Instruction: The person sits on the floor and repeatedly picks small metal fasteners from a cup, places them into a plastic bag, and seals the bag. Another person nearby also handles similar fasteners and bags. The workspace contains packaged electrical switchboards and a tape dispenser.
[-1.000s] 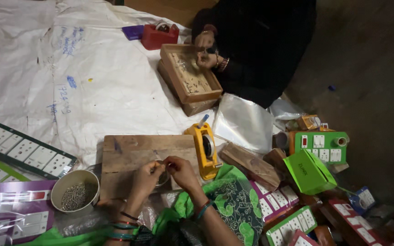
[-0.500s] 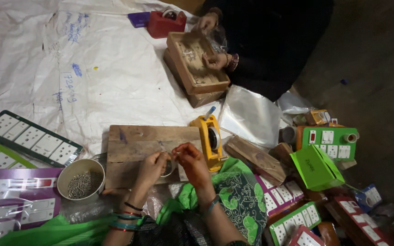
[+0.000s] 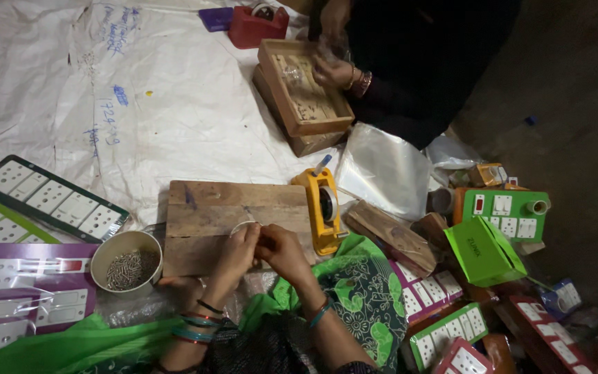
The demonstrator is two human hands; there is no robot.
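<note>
— Looking down from the head camera, I have both hands meeting over the near edge of the wooden board [image 3: 233, 215]. Where's the piece?

— Between them. I see the left hand [image 3: 238, 251] and right hand [image 3: 279, 251] touching at the fingertips, and a small thing is pinched there, just above the board's front edge. It's too small for me to name; a thin pale loop [image 3: 243, 224] arcs up from the left fingers [image 3: 249, 234].

— Are the fingers closed?

— Curled in on both sides, clenched around that small piece. I can't tell which hand carries the real grip.

— Which way does it lie?

— Its long axis I cannot make out. It sits level with the knuckles, straight ahead of both wrists, so neither hand is nearer; they share it.

— And the supply?

— I'd say the round tin of small metal screws [image 3: 127, 262] stands to the left, near the left forearm and well apart from the right hand. The yellow tape dispenser [image 3: 321, 208] stands just beside the board's right end, closer to the right hand.

— Anyone else?

— Another person's hands work over a wooden tray [image 3: 304, 84] at the far side, well apart from mine.
</note>
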